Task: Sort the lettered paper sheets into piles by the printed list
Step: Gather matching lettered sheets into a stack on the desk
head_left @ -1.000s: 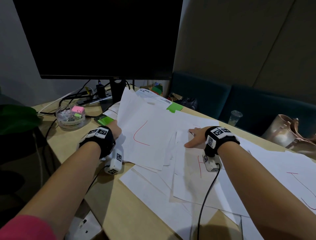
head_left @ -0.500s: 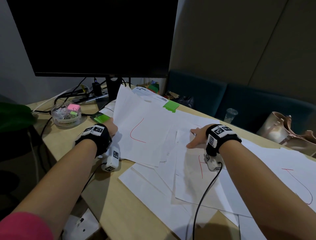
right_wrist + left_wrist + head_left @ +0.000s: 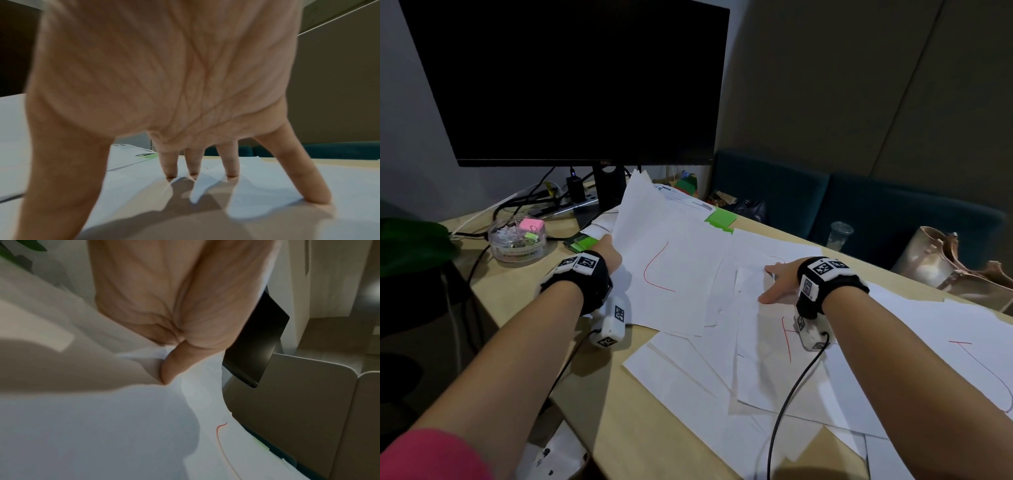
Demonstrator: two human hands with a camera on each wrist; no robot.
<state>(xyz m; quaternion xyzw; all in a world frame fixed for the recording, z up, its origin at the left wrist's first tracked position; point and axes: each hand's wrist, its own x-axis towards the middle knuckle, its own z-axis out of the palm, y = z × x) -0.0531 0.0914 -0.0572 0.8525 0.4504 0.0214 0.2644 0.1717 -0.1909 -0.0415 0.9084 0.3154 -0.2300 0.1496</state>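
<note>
Head view: left hand (image 3: 607,255) holds the left edge of a sheet marked L (image 3: 667,270), raised off the worktop (image 3: 619,404); right hand (image 3: 779,282) rests on the sheet marked H (image 3: 767,346) to the right.

Left wrist: thumb pinches the paper edge.

Right wrist: fingers (image 3: 231,164) spread, tips pressing paper.

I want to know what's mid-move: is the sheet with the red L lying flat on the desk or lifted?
Lifted on one side. The left hand pinches the L sheet at its left edge, which stands above the desk.
</note>
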